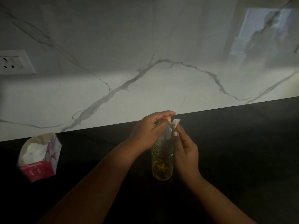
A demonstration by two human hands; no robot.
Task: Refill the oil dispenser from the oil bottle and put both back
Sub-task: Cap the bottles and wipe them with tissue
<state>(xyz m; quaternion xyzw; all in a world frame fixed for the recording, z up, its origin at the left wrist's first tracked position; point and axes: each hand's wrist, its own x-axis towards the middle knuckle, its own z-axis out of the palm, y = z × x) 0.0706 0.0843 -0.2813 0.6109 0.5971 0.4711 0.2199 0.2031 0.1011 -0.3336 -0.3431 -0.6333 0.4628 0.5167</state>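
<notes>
Dark table [242, 143], open rightward, meets the veined marble wall [145, 78]. Left hand [148, 131] grips the orange-capped top of the clear ribbed plastic bottle [161, 160], part-filled with yellow oil; right hand [186, 152] pinches white paper [175, 122].

A home kitchen: a dark countertop [242, 143] meets a veined marble backsplash [145, 78], a wall socket [14, 62] at nine o'clock, an opened food carton [40, 157] below it.

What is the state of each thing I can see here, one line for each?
Oil bottle: upright on the dark counter, partly filled with yellow oil.
Left hand: closed around the bottle's top, by an orange cap.
Right hand: fingers pinching a white scrap at the bottle's neck.
Pink carton: open at the top, tilted.
Wall socket: nothing plugged in.
</notes>
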